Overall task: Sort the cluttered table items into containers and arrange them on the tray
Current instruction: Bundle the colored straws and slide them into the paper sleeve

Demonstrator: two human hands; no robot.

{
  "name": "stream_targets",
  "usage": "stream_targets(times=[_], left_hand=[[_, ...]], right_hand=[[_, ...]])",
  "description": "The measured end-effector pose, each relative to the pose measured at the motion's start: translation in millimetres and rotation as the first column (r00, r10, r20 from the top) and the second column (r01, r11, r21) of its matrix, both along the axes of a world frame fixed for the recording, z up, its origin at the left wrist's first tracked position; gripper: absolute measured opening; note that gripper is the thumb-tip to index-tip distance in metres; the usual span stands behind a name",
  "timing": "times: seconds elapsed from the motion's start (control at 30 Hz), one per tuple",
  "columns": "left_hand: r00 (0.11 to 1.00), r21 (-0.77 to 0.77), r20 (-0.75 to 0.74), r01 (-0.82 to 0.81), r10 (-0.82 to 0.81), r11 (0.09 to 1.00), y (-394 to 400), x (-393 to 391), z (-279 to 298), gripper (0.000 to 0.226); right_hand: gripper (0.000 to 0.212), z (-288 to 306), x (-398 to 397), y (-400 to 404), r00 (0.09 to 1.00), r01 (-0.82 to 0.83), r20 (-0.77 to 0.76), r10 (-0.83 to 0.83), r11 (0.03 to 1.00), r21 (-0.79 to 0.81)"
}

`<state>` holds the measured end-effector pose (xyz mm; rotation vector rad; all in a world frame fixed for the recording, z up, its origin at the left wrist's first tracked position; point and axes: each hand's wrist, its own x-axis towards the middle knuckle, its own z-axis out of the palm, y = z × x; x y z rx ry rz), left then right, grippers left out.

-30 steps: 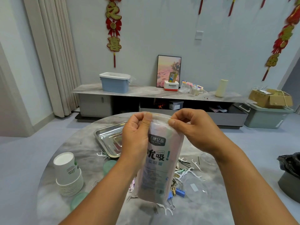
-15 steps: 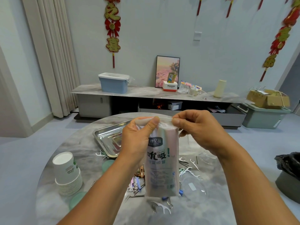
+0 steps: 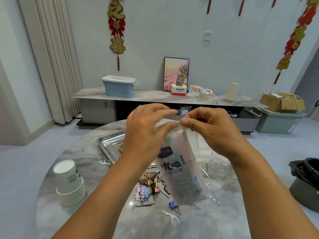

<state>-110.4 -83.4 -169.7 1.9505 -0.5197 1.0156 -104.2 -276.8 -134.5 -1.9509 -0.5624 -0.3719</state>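
Observation:
A clear plastic bag of drinking straws (image 3: 181, 169) with printed lettering hangs tilted above the round marble table (image 3: 215, 219). My left hand (image 3: 145, 128) holds its top left corner, thumb against the plastic and fingers reaching over the top, blurred. My right hand (image 3: 212, 128) pinches the top right edge between thumb and forefinger. A steel tray (image 3: 110, 142) lies on the table behind my left wrist. Below the bag lie hair clips and pins (image 3: 148, 185), a blue binder clip (image 3: 173, 205) and white floss picks (image 3: 170, 216).
A stack of white paper cups (image 3: 69, 181) stands at the table's left edge. Clear plastic containers (image 3: 219, 163) sit on the right side of the table. A bin with a black bag (image 3: 305, 180) stands on the floor at right.
The bag has risen slightly and its bottom has swung right, so it hangs tilted. My left fingers have spread over the top edge, and both hands work at the opening.

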Motion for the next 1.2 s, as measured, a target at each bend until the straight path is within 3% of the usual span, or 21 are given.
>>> stream_targets(times=[0.13,0.2,0.4,0.57,0.7,0.8,0.87,0.93,1.03,1.13,1.2], left_hand=[[1.000,0.120,0.031,-0.006,0.003,0.993,-6.8,0.6,0.3,0.014],[0.998,0.174,0.045,-0.056,0.048,0.983,-3.5,5.8,-6.6,0.010],[0.995,0.198,-0.024,-0.093,0.100,0.976,17.2,22.7,-18.9,0.014],[0.979,-0.063,-0.205,-0.001,-0.012,0.998,27.7,24.7,-26.7,0.018],[0.941,-0.426,-0.267,0.079,-0.209,0.901,25.0,19.3,-30.1,0.023],[0.846,-0.534,-0.372,0.141,-0.381,0.834,25.2,21.6,-38.9,0.046],[0.688,-0.518,-0.531,0.198,-0.495,0.832,24.7,24.4,-50.0,0.082],[0.549,-0.483,-0.630,0.276,-0.549,0.831,25.6,27.0,-62.3,0.097],[0.449,-0.400,-0.720,0.356,-0.530,0.845,31.2,29.0,-74.5,0.080],[0.446,-0.383,-0.742,0.332,-0.501,0.862,33.5,30.7,-82.5,0.059],[0.467,-0.405,-0.730,0.291,-0.499,0.866,34.1,31.9,-84.1,0.054]], right_hand=[[0.021,0.9,-4.9,5.5,0.998,0.056,0.046,-0.052,0.994,-0.089],[0.014,-1.5,-4.1,2.3,0.989,0.130,0.081,-0.121,0.985,-0.118],[0.008,4.1,-3.7,-5.4,0.950,0.245,0.213,-0.228,0.968,-0.059],[0.006,2.6,-1.7,-1.3,0.965,0.198,0.159,-0.210,0.976,0.092],[0.008,0.4,4.5,3.0,0.972,0.188,0.098,-0.214,0.956,0.224],[0.010,2.1,9.9,1.4,0.960,0.205,0.102,-0.260,0.904,0.375],[0.013,3.2,15.0,-4.9,0.953,0.215,0.077,-0.292,0.835,0.507],[0.016,0.8,21.2,-9.3,0.957,0.226,0.010,-0.291,0.763,0.605],[0.017,-10.2,31.9,-14.0,0.955,0.276,-0.133,-0.263,0.634,0.722],[0.015,-23.0,41.3,-17.3,0.942,0.331,-0.252,-0.222,0.493,0.805],[0.016,-31.3,46.7,-16.1,0.933,0.359,-0.312,-0.179,0.499,0.789]])
